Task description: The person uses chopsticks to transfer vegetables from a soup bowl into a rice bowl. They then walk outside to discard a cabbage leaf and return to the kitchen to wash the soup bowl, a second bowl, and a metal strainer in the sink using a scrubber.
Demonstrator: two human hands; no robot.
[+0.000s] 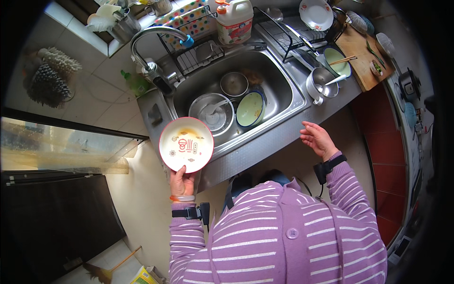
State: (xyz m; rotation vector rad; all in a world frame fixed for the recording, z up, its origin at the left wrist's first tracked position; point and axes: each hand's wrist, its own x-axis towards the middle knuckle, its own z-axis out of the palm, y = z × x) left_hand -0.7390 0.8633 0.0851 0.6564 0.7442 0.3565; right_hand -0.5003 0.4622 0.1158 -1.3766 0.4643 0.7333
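Note:
My left hand [182, 181] grips the near rim of a white, red-rimmed plate [187, 145], thumb on top. The plate shows red and brown printed designs and a yellowish stain, and is held over the sink's left front corner. My right hand [316, 136] hangs empty in front of the counter edge, fingers slightly bent. In the steel sink [280, 96] lie a clear bowl [217, 122] with a white spoon [212, 108] in it, a small metal bowl [234, 84] and a tilted green bowl with a blue rim [250, 109].
A faucet [152, 71] arches over the sink's left back. A large jug with a pump [234, 26] stands behind. At right are a metal cup [321, 83], another green bowl [337, 60] with chopsticks, a dish rack [294, 33] and a wooden board [365, 58].

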